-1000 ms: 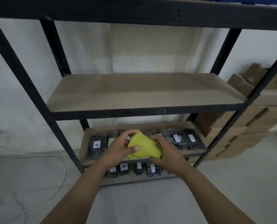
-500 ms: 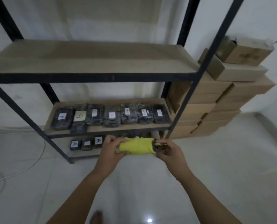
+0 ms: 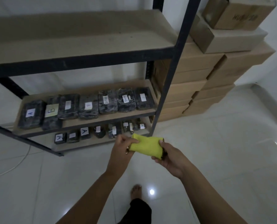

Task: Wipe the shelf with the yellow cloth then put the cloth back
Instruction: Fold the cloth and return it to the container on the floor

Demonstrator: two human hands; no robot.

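A folded yellow cloth (image 3: 148, 146) is held between both hands in front of the rack's right front post, above the floor. My left hand (image 3: 122, 148) pinches its left end and my right hand (image 3: 170, 156) grips its right end, where a dark edge shows. The bare beige shelf (image 3: 79, 38) of the black metal rack sits at the upper left, well above and behind the cloth.
Lower shelves carry several dark wrapped packs (image 3: 87, 105) with white labels. A stack of cardboard boxes (image 3: 215, 65) stands right of the rack against the wall. A white cable (image 3: 13, 165) lies on the glossy tiled floor at left. My bare foot (image 3: 136, 190) shows below.
The view has swung down and to the right, so the rack now lies up and left. Both hands kept the cloth and moved lower, with the cloth folded flatter between them.
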